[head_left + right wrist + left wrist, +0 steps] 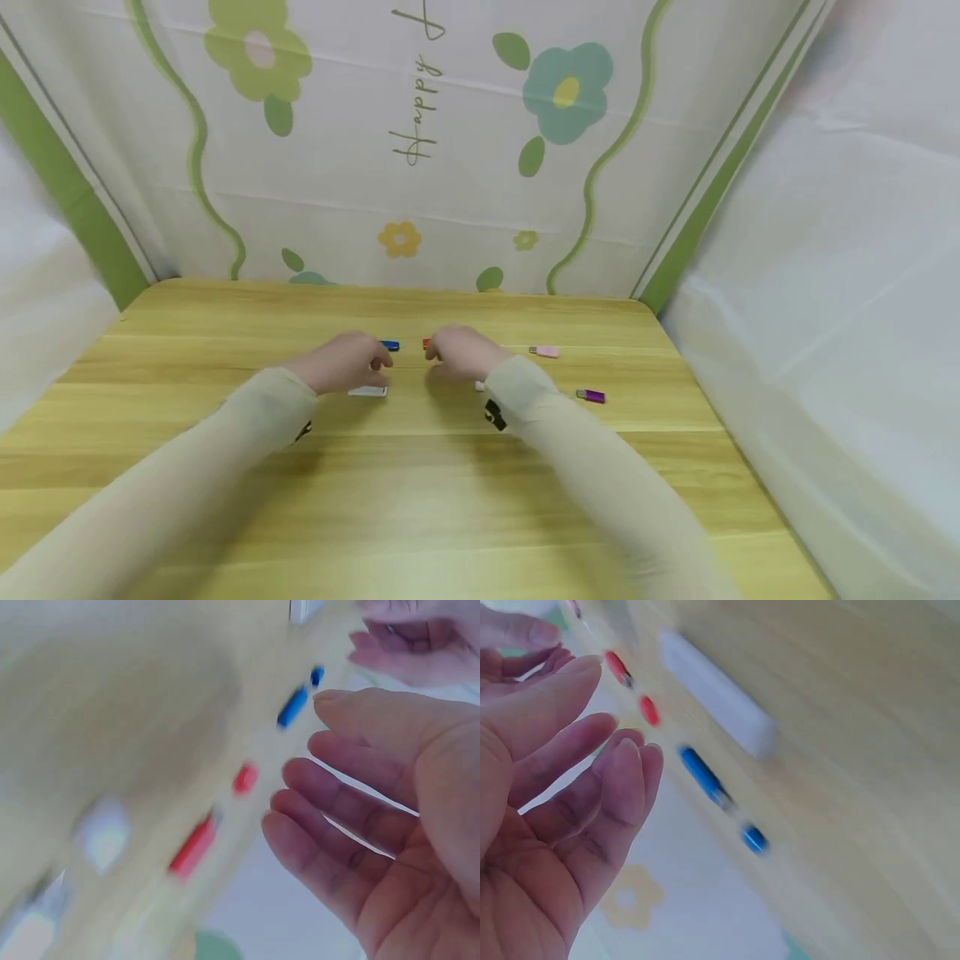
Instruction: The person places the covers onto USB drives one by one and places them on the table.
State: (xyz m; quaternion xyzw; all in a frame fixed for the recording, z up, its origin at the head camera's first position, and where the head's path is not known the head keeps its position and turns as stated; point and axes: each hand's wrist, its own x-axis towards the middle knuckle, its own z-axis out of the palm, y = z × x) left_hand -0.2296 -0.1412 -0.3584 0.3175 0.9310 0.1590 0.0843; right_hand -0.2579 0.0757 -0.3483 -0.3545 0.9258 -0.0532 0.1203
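Observation:
My left hand (341,362) hovers over the table with relaxed, slightly bent fingers and nothing in them. Near its fingers lies a blue USB stick (702,774), its blue cap (754,838) lying apart from it. A white flat bar-shaped object (716,694) rests on the wood under the same hand. Facing it, my right hand (467,354) is likewise loosely bent and holds nothing. Below the right hand are a red USB stick (193,846) and a separate red cap (244,778). A blurred white USB stick (31,930) and white cap (103,834) show in the right wrist view.
Farther right on the wooden table (420,517) lie a pink USB stick (545,352) and a purple USB stick (591,396). A flower-printed white cloth (337,167) hangs behind the back edge. Pale cloth (847,333) also hangs along the right side.

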